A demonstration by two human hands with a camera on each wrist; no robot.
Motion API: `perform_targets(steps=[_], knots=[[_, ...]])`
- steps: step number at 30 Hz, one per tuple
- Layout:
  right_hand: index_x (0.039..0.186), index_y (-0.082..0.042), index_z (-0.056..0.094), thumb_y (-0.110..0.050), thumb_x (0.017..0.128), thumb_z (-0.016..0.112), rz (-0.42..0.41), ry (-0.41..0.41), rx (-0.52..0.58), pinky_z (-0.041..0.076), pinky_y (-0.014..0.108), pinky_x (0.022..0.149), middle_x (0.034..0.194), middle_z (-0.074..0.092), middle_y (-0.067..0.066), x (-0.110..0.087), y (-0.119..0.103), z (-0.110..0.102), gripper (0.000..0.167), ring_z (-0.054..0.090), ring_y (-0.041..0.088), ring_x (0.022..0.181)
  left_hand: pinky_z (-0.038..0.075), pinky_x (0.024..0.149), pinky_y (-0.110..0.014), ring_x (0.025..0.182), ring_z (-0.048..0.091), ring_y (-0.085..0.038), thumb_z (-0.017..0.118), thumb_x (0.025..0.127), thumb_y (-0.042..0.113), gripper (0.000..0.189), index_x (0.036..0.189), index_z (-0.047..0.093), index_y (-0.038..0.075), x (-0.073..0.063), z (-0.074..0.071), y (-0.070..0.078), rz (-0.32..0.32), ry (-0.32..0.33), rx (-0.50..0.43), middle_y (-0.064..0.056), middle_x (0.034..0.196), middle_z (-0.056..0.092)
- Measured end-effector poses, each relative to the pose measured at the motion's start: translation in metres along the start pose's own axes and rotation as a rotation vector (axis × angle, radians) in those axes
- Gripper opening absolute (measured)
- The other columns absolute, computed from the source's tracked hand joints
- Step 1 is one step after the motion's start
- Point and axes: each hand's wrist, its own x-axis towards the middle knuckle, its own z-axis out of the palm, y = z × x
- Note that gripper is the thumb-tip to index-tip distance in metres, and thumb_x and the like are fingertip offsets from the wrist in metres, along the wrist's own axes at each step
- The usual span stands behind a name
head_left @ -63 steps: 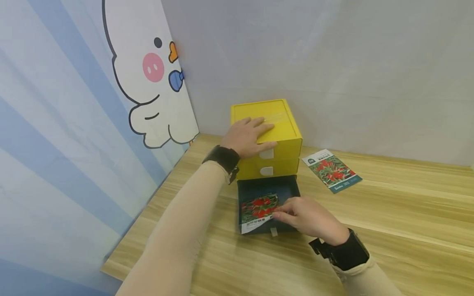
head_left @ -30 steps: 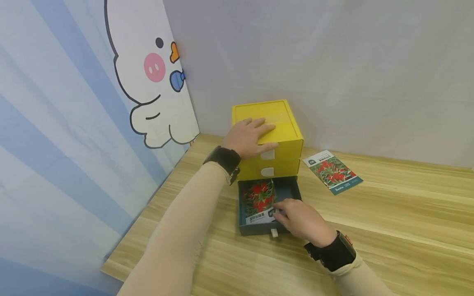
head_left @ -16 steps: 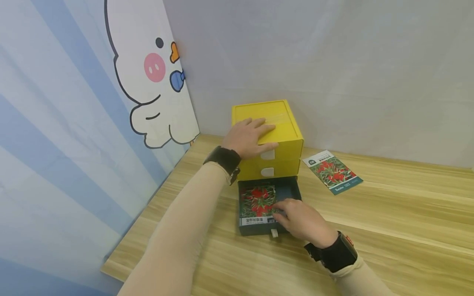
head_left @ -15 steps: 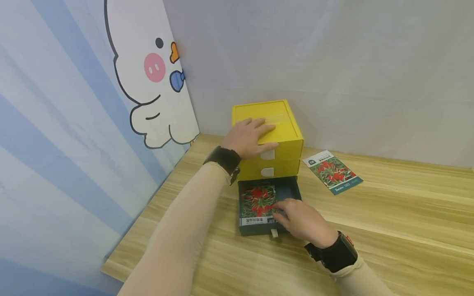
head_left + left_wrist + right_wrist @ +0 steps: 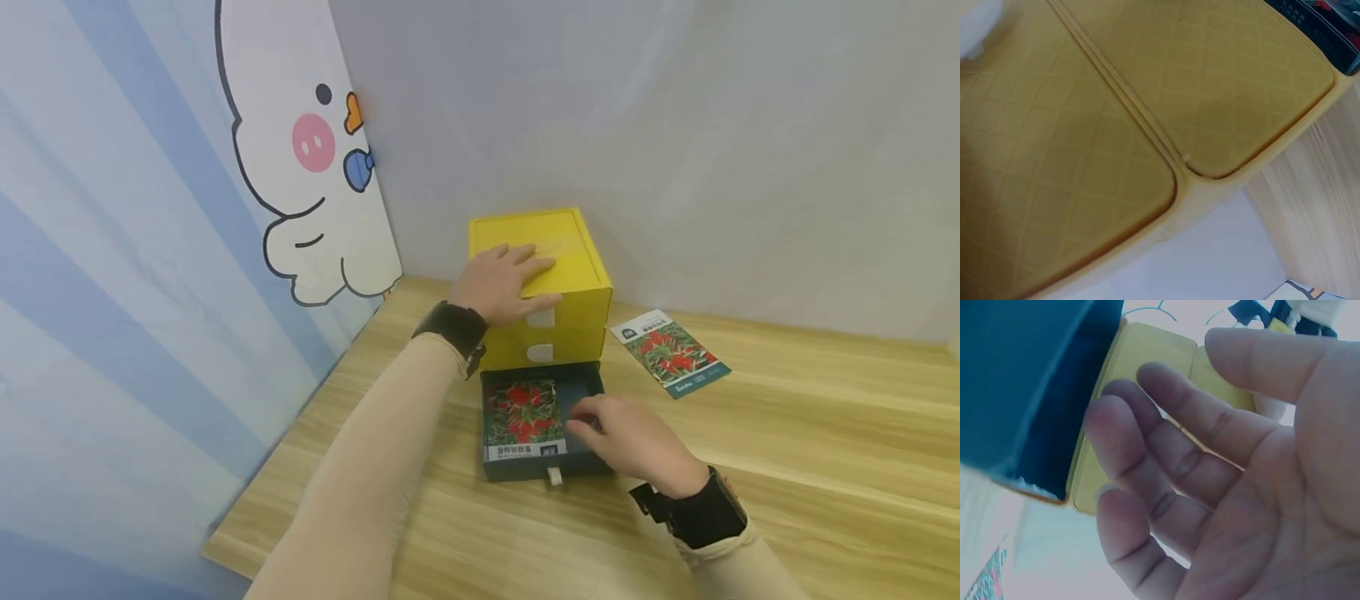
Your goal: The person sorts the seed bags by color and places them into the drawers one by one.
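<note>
A yellow drawer box [image 5: 588, 308] stands on the table with its dark teal bottom drawer [image 5: 517, 471] pulled out. My left hand [image 5: 495, 287] rests on the box top with fingers extended. Flat in the drawer, toward its left side, lies a flower seed packet [image 5: 522, 412] printed with red blooms. My right hand [image 5: 637, 437] is over the drawer's right side, apart from the packet. In the right wrist view its fingers [image 5: 1116, 437] are loosely bent and hold nothing. The left wrist view shows the box's patterned yellow wall [image 5: 1097, 137]; my left hand is mostly out of that view.
A second flower seed packet [image 5: 671, 354] lies on the wooden table [image 5: 825, 417], right of the box. Behind is a pale wall [image 5: 712, 150]. A white cartoon figure [image 5: 315, 200] and a blue striped curtain [image 5: 112, 292] are on the left.
The seed packet now lies flat and straight in the drawer; earlier it was tilted in my right fingers. My right hand has let go and drawn slightly right. The left hand has stayed on the box.
</note>
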Motion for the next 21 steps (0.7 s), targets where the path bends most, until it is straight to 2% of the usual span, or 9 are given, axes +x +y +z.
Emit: perform_targets(steps=[6, 10, 14, 18, 21], knots=[[0.113, -0.007, 0.077, -0.027, 0.104, 0.065, 0.035, -0.022, -0.027, 0.061, 0.041, 0.078, 0.103, 0.079, 0.005, 0.0, 0.016, -0.012, 0.026, 0.073, 0.019, 0.09, 0.025, 0.131, -0.052, 0.159, 0.03, -0.034, 0.044, 0.101, 0.072, 0.072, 0.163, 0.035, 0.036, 0.0, 0.001, -0.003, 0.001, 0.01, 0.005, -0.001, 0.173, 0.031], [0.113, -0.004, 0.077, -0.024, 0.104, 0.064, 0.059, -0.039, -0.04, 0.061, 0.044, 0.078, 0.104, 0.078, 0.008, -0.004, 0.037, -0.022, 0.025, 0.073, 0.023, 0.091, 0.025, 0.131, -0.052, 0.159, 0.031, -0.034, 0.045, 0.101, 0.071, 0.072, 0.163, 0.036, 0.036, -0.003, 0.0, -0.001, -0.003, 0.008, -0.007, -0.001, 0.173, 0.031], [0.108, 0.001, 0.076, -0.018, 0.102, 0.065, 0.053, 0.025, -0.068, 0.06, 0.045, 0.074, 0.096, 0.078, 0.011, -0.007, 0.066, -0.036, 0.023, 0.072, 0.026, 0.085, 0.025, 0.131, -0.05, 0.159, 0.03, -0.032, 0.045, 0.102, 0.07, 0.071, 0.163, 0.036, 0.035, -0.004, -0.002, 0.0, -0.005, 0.005, -0.004, -0.001, 0.173, 0.031], [0.113, 0.009, 0.073, -0.022, 0.103, 0.063, 0.137, 0.091, -0.125, 0.057, 0.044, 0.067, 0.096, 0.076, 0.021, -0.005, 0.1, -0.052, 0.034, 0.071, 0.03, 0.081, 0.025, 0.132, -0.049, 0.159, 0.031, -0.031, 0.045, 0.102, 0.07, 0.071, 0.163, 0.037, 0.035, -0.003, -0.004, 0.0, -0.002, 0.008, -0.002, 0.0, 0.173, 0.031], [0.122, 0.014, 0.068, -0.031, 0.105, 0.061, 0.247, 0.1, -0.155, 0.055, 0.042, 0.064, 0.107, 0.073, 0.031, -0.002, 0.125, -0.064, 0.049, 0.07, 0.033, 0.082, 0.025, 0.132, -0.049, 0.159, 0.03, -0.031, 0.046, 0.102, 0.07, 0.071, 0.163, 0.037, 0.036, -0.002, -0.003, -0.001, -0.003, 0.005, -0.002, 0.0, 0.173, 0.031]])
